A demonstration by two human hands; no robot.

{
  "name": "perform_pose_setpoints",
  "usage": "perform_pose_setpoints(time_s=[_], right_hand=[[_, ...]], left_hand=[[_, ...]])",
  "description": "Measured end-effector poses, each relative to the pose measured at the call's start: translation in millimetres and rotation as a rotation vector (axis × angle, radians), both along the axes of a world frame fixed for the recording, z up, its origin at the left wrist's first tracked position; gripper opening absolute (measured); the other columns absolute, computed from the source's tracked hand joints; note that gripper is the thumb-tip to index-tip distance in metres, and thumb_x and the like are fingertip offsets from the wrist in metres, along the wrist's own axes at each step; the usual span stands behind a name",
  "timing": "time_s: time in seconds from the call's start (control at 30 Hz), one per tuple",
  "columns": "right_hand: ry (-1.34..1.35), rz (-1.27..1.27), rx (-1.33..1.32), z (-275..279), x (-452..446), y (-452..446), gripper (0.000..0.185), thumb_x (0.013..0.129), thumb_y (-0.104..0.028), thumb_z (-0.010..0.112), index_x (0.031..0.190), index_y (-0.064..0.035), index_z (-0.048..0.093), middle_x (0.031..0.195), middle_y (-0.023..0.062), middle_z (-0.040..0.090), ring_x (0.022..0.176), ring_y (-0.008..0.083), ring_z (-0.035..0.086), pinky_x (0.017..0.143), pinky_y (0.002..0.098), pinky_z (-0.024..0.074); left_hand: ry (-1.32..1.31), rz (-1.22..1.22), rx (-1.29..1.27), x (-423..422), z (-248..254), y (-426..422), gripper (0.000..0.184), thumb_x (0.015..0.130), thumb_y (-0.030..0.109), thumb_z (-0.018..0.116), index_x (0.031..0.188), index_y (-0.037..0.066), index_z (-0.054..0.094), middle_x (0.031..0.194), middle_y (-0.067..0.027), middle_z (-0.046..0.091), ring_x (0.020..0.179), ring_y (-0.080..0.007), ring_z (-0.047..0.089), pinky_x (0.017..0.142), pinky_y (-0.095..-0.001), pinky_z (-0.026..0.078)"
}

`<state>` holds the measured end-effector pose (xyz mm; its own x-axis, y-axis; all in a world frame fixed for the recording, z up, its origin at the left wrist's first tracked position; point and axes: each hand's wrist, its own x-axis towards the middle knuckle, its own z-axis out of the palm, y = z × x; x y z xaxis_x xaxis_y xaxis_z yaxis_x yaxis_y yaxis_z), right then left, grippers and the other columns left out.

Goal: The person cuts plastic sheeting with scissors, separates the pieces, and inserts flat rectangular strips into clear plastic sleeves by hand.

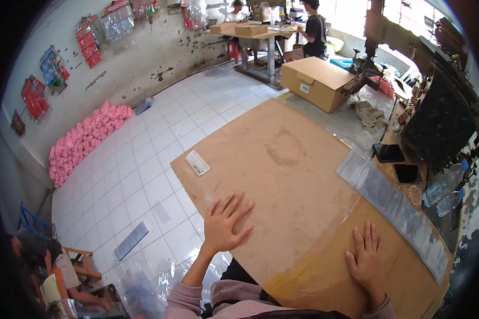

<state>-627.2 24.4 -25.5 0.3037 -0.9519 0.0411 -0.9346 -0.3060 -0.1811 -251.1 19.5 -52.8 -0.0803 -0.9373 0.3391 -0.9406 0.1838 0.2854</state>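
Observation:
My left hand (226, 226) lies with fingers spread at the left edge of a brown cardboard-covered table (282, 196). Palm down, my right hand (366, 258) rests on the same surface near its front right, its fingers stretched out. Neither hand holds anything. A white label (197, 162) sits near the table's left corner, beyond my left hand. To the right of my right hand, a long stack of clear plastic film or bags (394, 207) runs along the table's right side. Yellowish tape (298, 279) covers part of the front edge.
A closed cardboard box (316, 82) stands past the far edge. Two phones (407, 173) and water bottles (446, 183) are on the right. Pink bundles (88, 141) line the left wall. One person sits at lower left (72, 271); two others are at a far table (261, 33).

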Motion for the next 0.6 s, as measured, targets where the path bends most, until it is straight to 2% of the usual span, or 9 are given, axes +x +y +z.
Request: perform_pose_setpoints(time_s=[0.3, 0.6], right_hand=[[-0.008, -0.045, 0.011, -1, 6, 2, 0.062, 0.081, -0.034, 0.051, 0.134, -0.0064, 0.037, 0.144, 0.023, 0.02, 0.135, 0.0385, 0.015, 0.105, 0.0575, 0.0093], [0.023, -0.103, 0.047, 7, 13, 1, 0.061, 0.081, -0.034, 0.05, 0.134, -0.0071, 0.036, 0.145, 0.0234, 0.019, 0.134, 0.0389, 0.016, 0.106, 0.0552, 0.0103]], left_hand=[[0.111, 0.01, -0.055, 1, 2, -2, 0.042, 0.073, 0.032, 0.063, 0.114, 0.024, 0.061, 0.13, -0.0022, 0.05, 0.12, -0.0221, 0.046, 0.1, -0.041, 0.032], [0.204, 0.045, -0.058, 2, 3, -5, 0.038, 0.073, 0.027, 0.064, 0.11, 0.02, 0.063, 0.127, -0.0018, 0.053, 0.117, -0.0205, 0.049, 0.099, -0.039, 0.035]])
